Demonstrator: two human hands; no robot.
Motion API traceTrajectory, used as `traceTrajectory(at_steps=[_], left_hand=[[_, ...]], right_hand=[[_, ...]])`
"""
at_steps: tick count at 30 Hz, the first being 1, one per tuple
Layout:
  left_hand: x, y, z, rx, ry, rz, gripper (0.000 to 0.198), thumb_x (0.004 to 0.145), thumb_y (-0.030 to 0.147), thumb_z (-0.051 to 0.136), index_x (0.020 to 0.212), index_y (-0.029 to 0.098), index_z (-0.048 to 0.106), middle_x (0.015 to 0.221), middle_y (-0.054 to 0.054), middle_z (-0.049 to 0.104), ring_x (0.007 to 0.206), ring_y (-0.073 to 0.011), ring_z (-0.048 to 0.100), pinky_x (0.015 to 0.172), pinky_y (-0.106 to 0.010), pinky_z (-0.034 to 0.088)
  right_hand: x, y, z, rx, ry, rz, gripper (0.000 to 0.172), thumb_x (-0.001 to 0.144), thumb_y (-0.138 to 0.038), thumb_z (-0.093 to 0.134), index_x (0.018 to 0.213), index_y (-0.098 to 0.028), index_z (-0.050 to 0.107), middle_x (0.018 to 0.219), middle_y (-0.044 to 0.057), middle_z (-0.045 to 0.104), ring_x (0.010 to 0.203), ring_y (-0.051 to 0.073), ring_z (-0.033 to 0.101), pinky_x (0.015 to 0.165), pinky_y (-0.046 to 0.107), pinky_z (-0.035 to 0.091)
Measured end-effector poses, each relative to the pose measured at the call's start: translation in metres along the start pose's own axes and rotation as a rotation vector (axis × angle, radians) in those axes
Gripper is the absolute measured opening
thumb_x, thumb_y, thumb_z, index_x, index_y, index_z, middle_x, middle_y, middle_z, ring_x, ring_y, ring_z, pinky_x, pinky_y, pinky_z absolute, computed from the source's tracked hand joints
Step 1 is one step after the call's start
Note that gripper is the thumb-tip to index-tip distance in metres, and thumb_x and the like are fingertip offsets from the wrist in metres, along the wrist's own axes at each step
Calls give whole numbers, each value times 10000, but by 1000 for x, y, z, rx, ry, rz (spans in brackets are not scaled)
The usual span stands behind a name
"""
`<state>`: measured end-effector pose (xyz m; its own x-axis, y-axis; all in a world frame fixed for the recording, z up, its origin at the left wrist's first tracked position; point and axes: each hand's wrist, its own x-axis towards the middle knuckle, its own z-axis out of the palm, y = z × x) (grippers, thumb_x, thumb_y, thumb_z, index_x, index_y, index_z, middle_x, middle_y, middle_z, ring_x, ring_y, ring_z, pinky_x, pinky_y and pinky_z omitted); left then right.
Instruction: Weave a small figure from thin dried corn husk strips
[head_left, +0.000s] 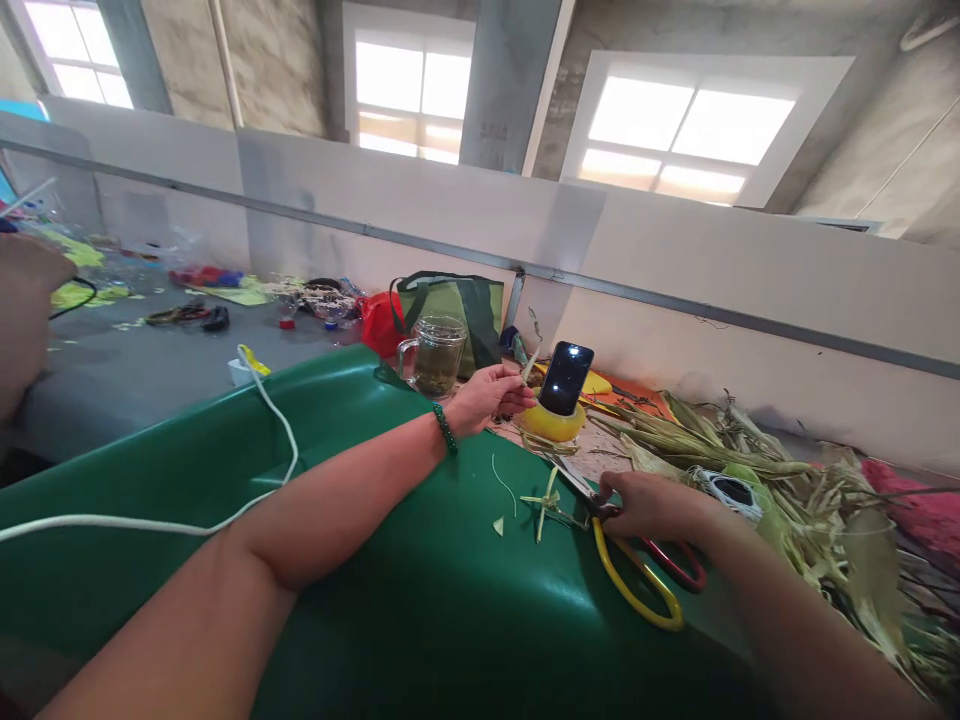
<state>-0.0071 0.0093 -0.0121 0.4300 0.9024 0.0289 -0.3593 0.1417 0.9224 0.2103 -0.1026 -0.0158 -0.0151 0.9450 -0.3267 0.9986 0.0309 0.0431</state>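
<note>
My left hand (493, 396), a green bead bracelet at its wrist, is closed in a pinch on a thin pale strip of corn husk (531, 366) that points upward. Lower right, the fingers of my right hand (645, 503) are closed round the pivot of a pair of scissors (611, 575). The scissors' yellow and red handles stick out below the hand, and the blades point up and left. Beside the blades, a small cross-shaped piece of tied husk strips (549, 503) lies on the green sheet (420, 600). A small triangular scrap (499, 525) and a thread lie nearby.
Dried corn husks (787, 480) pile up at right around a spool of white thread (726, 492). A phone (568, 378) leans in a yellow tape roll (553, 422). Behind are a glass mug (437, 357) and green bag (480, 310). A white cable (292, 440) crosses the sheet. Another person's arm (26, 310) shows left.
</note>
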Motion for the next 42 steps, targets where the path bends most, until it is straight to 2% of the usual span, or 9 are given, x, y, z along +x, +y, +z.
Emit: traceTrajectory(at_steps=[4,8,11,17,22,24,31,36,42], left_hand=[[-1,2,1,-2,-19,-3,205,902,77,475,708,142,471,585,-3,658,510,-83,651,556,-176,483],[2,-3,-1,-18,-59,-9,189,886,87,514,711,145,471,601,-7,675,519,-81,654,571,-177,485],[5,-8,-3,-14,-88,-15,173,879,111,549,720,141,488,600,-8,677,515,-82,650,594,-192,492],[8,-10,-6,-31,-162,-3,184,842,195,646,718,126,529,617,-17,684,533,-80,651,621,-195,493],[4,-9,-4,-43,-196,-16,174,834,196,658,733,118,540,620,-21,688,540,-83,660,578,-176,483],[2,-9,-2,-43,-194,-27,158,852,169,631,736,118,538,616,-19,689,534,-82,662,562,-169,484],[-1,-10,0,-33,-221,-41,190,810,186,685,714,113,538,600,-24,689,523,-94,666,554,-169,499],[0,-14,-1,17,-313,-35,259,719,267,773,725,104,571,621,-35,697,556,-113,679,591,-193,519],[1,-17,0,68,-312,-68,241,731,266,761,712,105,582,619,-33,698,562,-115,675,624,-226,535]], right_hand=[[-15,-9,12,-21,-22,51,395,782,-396,509,1075,-142,582,1024,164,676,904,302,628,676,331,404],[-26,-7,25,-39,37,89,476,728,-300,527,1158,-96,518,1000,182,679,885,315,628,689,347,407],[-29,11,27,140,90,67,543,724,-348,534,1203,-96,499,985,159,677,875,284,630,725,340,432],[-46,50,33,623,102,49,618,704,-516,519,1234,-199,537,681,25,642,662,227,627,610,323,468],[-70,62,49,863,159,-32,713,565,-605,668,1170,-235,593,1120,150,663,1106,352,593,888,428,493],[-74,61,51,897,236,-41,747,538,-650,667,1164,-248,594,1163,165,644,1159,381,558,916,457,481],[-54,16,22,594,463,-9,499,712,-621,544,1033,-238,557,812,66,634,772,251,617,697,349,496],[-35,-13,4,338,506,41,563,730,-663,485,1047,-199,519,705,28,583,644,232,567,596,336,428],[-26,-22,9,292,562,26,539,751,-674,469,1013,-209,545,633,3,550,585,213,542,535,295,384]])
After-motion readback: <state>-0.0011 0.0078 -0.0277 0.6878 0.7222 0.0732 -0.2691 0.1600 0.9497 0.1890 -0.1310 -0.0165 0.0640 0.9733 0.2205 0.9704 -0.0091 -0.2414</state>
